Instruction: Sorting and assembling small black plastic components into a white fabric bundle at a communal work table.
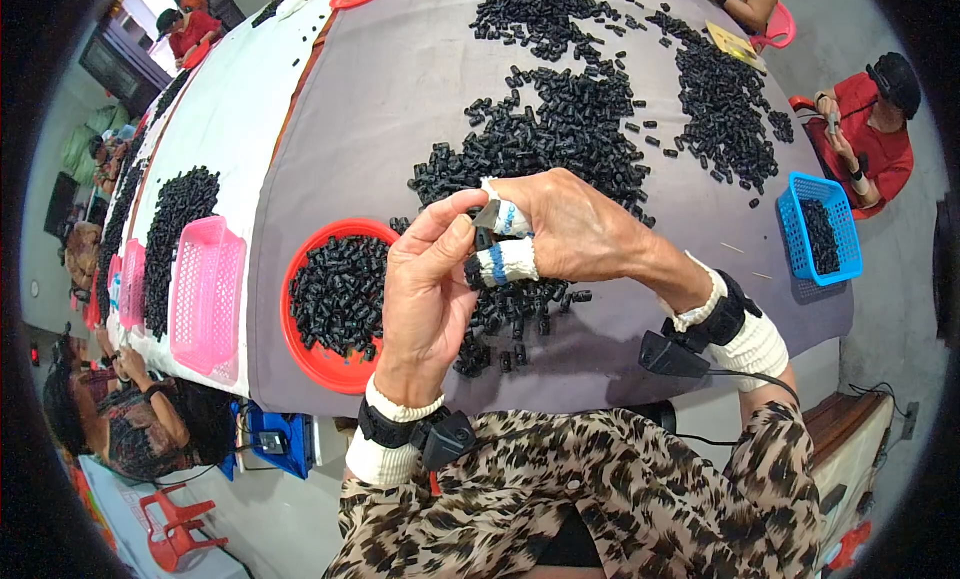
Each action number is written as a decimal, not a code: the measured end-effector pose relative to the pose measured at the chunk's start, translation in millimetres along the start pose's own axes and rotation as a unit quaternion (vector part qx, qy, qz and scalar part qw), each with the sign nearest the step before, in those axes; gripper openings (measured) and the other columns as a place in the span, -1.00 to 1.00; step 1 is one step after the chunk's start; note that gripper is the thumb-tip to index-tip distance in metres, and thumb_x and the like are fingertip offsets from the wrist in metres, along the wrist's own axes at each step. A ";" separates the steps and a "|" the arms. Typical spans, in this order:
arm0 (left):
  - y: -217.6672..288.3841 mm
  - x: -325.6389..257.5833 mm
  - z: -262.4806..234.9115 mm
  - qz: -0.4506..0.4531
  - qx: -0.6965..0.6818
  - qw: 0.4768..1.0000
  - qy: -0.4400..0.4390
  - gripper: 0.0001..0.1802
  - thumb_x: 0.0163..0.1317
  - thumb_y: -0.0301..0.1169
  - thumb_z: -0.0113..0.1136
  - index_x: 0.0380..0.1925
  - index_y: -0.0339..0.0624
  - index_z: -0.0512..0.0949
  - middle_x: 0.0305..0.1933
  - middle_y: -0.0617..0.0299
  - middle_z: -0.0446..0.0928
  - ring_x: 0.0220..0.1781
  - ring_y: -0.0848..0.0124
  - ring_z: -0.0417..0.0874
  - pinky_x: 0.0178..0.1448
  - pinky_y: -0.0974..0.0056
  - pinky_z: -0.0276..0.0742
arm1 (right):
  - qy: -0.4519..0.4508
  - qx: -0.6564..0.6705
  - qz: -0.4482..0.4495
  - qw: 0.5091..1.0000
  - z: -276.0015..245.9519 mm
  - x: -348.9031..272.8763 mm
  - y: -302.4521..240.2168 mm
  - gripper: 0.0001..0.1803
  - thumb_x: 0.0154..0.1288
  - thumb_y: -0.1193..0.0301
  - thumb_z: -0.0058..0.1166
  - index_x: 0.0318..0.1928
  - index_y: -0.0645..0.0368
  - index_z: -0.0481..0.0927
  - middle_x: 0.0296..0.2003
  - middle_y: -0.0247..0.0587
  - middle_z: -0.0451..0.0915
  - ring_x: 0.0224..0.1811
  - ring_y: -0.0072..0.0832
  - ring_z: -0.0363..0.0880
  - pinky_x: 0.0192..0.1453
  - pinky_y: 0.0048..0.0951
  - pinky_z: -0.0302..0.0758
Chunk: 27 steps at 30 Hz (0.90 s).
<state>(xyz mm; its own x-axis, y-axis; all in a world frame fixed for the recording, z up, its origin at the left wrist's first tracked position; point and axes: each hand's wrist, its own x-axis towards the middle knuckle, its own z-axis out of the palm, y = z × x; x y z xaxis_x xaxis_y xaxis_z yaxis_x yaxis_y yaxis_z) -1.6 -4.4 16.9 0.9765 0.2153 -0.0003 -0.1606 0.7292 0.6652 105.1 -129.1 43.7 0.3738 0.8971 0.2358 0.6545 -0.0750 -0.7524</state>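
Note:
In front of my chest, over the table, both hands meet. My left hand (430, 279) is closed, thumb and fingertips pinching a small black cylindrical piece (483, 238). My right hand (565, 224) is bent in from the right with curled fingers, and white finger covers (508, 260) with blue stripes wrap some of them. A small dark grey flat thing (487, 215) sticks out at the right fingertips against the black piece; its kind cannot be made out. Under and beyond my hands lies a large heap of similar black pieces (560, 129).
Just left of my left hand stands a round red tray (292, 324) of black pieces. Pink baskets (208, 299) stand farther left, and a blue basket (848, 241) at the right edge. More heaps (725, 114) cover the grey tablecloth (340, 149). Other people (870, 129) sit around.

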 end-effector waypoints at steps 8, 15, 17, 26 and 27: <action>-1.2 -0.6 0.2 0.018 0.006 1.000 -0.001 -0.73 0.20 -0.50 0.06 -0.09 -0.35 0.44 -0.17 0.11 0.53 -0.16 0.41 0.58 -0.04 0.33 0.54 | 0.029 0.024 -0.009 0.999 4.5 -3.3 -0.8 -0.63 0.02 0.22 0.14 -0.41 0.32 0.44 -0.57 0.04 0.49 -0.49 -0.08 0.50 -0.41 -0.25 0.38; -1.6 1.6 3.1 -0.005 -0.033 0.999 -0.006 -0.71 0.21 -0.50 0.06 -0.07 -0.36 0.43 -0.19 0.09 0.54 -0.19 0.41 0.58 -0.03 0.33 0.51 | 0.037 0.043 0.009 0.998 -2.8 -6.7 -2.2 -0.60 -0.03 0.18 0.21 -0.42 0.30 0.46 -0.58 -0.07 0.49 -0.54 -0.24 0.49 -0.42 -0.32 0.39; -2.1 1.7 0.7 -0.009 -0.044 0.999 -0.011 -0.71 0.20 -0.49 0.07 -0.07 -0.36 0.43 -0.19 0.09 0.54 -0.19 0.41 0.58 -0.03 0.33 0.51 | 0.064 0.041 0.039 0.996 -3.5 -5.7 -3.5 -0.58 -0.09 0.16 0.26 -0.44 0.28 0.46 -0.59 -0.08 0.49 -0.55 -0.26 0.48 -0.43 -0.33 0.39; -1.2 5.6 5.7 0.006 0.043 0.999 0.010 -0.72 0.05 -0.60 0.11 -0.17 -0.36 0.46 -0.25 0.17 0.53 -0.22 0.47 0.55 -0.09 0.38 0.47 | 0.075 0.066 0.056 0.993 -2.8 -6.4 -2.8 -0.65 -0.14 0.26 0.26 -0.47 0.27 0.46 -0.61 -0.12 0.49 -0.57 -0.35 0.49 -0.45 -0.37 0.39; -1.5 7.5 6.5 -0.002 0.055 0.998 0.023 -0.74 0.04 -0.61 0.11 -0.20 -0.34 0.46 -0.27 0.18 0.53 -0.25 0.48 0.55 -0.12 0.39 0.47 | 0.075 0.061 0.055 0.994 -2.8 -6.6 -3.7 -0.65 -0.14 0.27 0.25 -0.47 0.28 0.46 -0.61 -0.10 0.49 -0.57 -0.33 0.49 -0.44 -0.36 0.39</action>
<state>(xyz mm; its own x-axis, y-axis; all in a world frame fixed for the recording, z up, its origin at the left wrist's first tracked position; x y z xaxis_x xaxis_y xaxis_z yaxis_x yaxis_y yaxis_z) 6.9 -8.1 20.7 0.9688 0.2451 -0.0360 -0.1382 0.6552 0.7427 102.0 -136.0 46.7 0.5385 0.8107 0.2296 0.5232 -0.1082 -0.8453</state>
